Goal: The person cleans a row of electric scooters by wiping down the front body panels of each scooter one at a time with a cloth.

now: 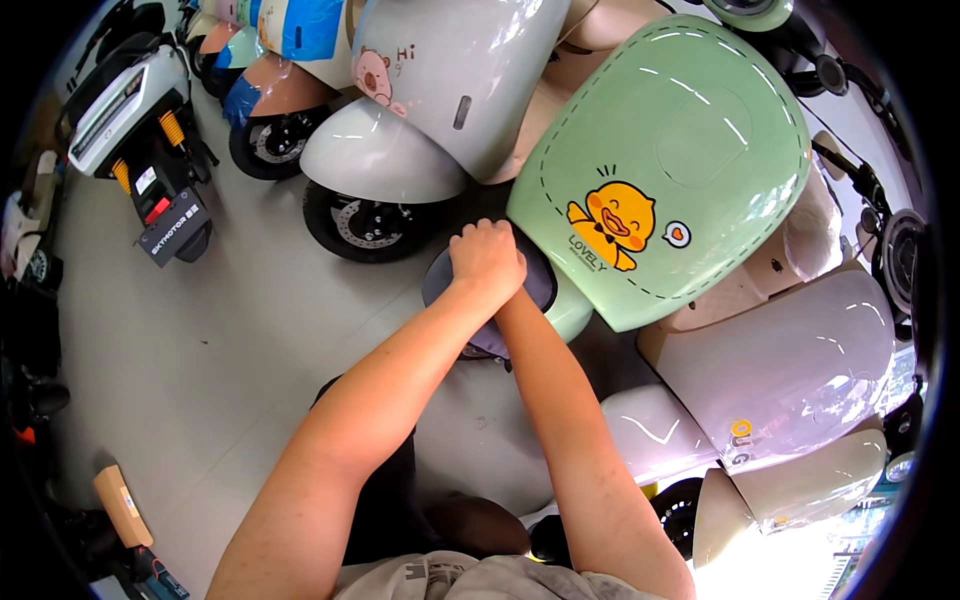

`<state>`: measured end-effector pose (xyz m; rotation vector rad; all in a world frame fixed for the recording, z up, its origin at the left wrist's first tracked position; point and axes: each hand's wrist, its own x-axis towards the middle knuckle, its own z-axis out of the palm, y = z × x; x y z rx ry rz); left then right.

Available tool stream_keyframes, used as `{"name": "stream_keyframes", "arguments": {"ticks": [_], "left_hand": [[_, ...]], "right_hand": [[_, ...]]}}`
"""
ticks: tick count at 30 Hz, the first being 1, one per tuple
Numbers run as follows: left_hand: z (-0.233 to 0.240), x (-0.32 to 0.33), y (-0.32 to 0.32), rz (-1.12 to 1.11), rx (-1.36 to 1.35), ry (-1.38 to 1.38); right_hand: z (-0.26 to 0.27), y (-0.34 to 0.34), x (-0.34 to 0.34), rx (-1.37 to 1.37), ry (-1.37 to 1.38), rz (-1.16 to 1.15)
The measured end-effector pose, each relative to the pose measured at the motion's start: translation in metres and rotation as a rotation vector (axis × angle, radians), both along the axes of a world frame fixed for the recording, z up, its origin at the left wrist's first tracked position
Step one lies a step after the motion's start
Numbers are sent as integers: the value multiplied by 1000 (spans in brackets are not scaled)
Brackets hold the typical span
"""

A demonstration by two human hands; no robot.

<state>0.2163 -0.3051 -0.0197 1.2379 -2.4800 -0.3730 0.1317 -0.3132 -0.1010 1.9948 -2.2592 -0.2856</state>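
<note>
My left hand lies with curled fingers over my right hand, in front of the green scooter. The right hand is mostly hidden under it, and only my right forearm and wrist show plainly. Directly beneath both hands is a rounded grey-purple fabric item with dark edging, possibly a bag; my hands cover its middle. Whether the fingers grip part of it is hidden. Close beside it are the green front fender and the glossy green front panel, which bears a yellow duck sticker.
A grey scooter with a bear sticker stands ahead, and a pale lilac one to the right. At left is a white scooter's rear end. A cardboard box lies on the grey floor at lower left.
</note>
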Motion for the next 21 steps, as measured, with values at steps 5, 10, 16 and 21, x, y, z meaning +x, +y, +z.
{"name": "stream_keyframes", "arguments": {"ticks": [5,10,16,21], "left_hand": [[8,4,-3,1,31,-14],[7,7,-9,1,48,-17],[0,8,-7,10,28,11],[-3,8,-11,5,58,0]], "right_hand": [[-6,-6,-2,-1,23,-22],[-4,-4,-5,-14,51,-41],[-24,10,28,-108,69,70],[-28,42,64,-297,50,170]]}}
